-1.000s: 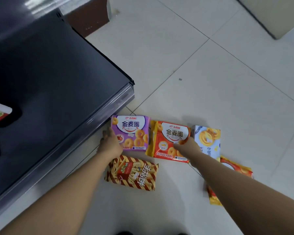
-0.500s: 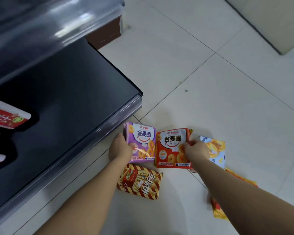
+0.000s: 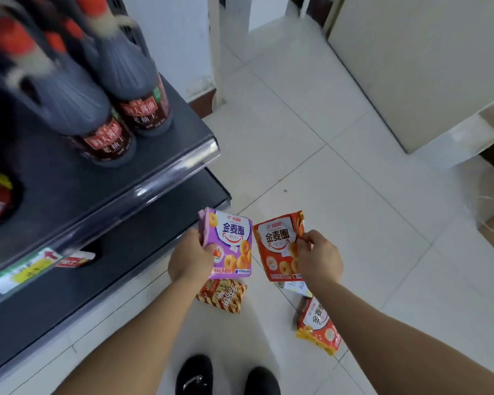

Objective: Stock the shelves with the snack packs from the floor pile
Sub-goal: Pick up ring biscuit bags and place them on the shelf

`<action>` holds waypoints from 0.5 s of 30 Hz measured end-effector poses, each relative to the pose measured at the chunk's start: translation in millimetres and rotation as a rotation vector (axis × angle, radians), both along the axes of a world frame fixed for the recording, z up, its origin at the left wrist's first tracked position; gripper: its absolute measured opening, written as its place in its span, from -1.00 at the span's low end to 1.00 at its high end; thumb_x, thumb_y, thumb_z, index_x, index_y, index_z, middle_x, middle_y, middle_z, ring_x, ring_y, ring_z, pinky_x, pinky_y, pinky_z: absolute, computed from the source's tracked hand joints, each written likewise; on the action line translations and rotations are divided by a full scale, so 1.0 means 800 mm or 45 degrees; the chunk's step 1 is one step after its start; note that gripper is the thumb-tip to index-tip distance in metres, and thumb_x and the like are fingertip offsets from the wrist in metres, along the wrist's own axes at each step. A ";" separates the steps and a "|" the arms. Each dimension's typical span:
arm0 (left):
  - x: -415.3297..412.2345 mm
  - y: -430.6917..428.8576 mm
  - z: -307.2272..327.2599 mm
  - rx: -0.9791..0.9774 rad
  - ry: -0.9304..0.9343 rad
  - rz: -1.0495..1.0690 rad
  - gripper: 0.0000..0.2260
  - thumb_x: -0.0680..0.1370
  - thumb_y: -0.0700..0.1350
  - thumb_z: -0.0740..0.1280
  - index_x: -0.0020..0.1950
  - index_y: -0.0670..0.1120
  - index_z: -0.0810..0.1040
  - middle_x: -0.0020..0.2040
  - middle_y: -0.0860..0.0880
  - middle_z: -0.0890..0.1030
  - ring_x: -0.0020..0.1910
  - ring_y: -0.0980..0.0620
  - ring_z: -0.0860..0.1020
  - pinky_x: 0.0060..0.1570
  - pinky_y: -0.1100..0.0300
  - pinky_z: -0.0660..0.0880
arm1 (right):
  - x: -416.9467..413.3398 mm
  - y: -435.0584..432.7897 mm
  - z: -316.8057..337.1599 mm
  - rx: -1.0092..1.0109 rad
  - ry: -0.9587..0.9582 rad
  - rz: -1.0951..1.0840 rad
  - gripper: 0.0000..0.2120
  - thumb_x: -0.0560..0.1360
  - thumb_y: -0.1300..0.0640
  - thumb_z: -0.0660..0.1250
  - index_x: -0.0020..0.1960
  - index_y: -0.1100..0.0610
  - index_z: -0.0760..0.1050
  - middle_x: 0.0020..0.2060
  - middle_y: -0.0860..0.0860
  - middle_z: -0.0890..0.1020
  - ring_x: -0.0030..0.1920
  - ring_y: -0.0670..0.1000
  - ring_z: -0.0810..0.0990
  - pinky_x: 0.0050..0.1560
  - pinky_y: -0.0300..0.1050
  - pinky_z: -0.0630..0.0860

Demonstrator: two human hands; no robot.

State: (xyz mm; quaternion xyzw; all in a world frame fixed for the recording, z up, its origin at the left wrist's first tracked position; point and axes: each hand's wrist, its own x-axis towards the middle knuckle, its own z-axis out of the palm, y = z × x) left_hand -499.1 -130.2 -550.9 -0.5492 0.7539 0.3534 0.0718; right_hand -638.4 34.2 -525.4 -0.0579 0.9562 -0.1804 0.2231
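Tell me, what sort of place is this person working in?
Most likely a small shop or convenience store. A dark display shelf carries price labels on its front rail, dark sauce bottles stand in a row on it, and packaged snacks such as the purple pack wait for stocking.

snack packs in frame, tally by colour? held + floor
Purple pack, in the left hand: 1
Red-orange ring-snack packs: 2, one in the right hand, one on the floor
Red-and-yellow striped pack, on the floor: 1
Pale pack, mostly hidden behind the right hand: 1
Total: 5
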 end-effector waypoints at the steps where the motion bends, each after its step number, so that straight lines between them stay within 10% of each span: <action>1: 0.004 -0.001 0.032 -0.001 0.017 0.024 -0.82 0.55 0.00 0.34 0.00 -0.05 0.39 -0.10 0.02 0.55 -0.20 0.03 0.59 -0.35 0.20 0.48 | 0.000 -0.004 0.033 -0.013 0.007 0.031 -0.83 0.60 0.10 0.14 -0.03 0.04 0.50 -0.20 -0.03 0.61 -0.24 0.03 0.55 -0.38 -0.21 0.37; 15: 0.183 0.002 0.370 -0.115 0.141 0.602 -0.82 0.51 -0.04 0.36 -0.01 -0.11 0.47 -0.03 -0.07 0.63 -0.13 -0.06 0.55 -0.21 0.15 0.40 | 0.088 -0.068 0.363 -0.163 0.096 0.654 -0.83 0.61 0.07 0.15 -0.10 0.01 0.48 -0.22 -0.02 0.61 -0.27 -0.02 0.53 -0.38 -0.21 0.39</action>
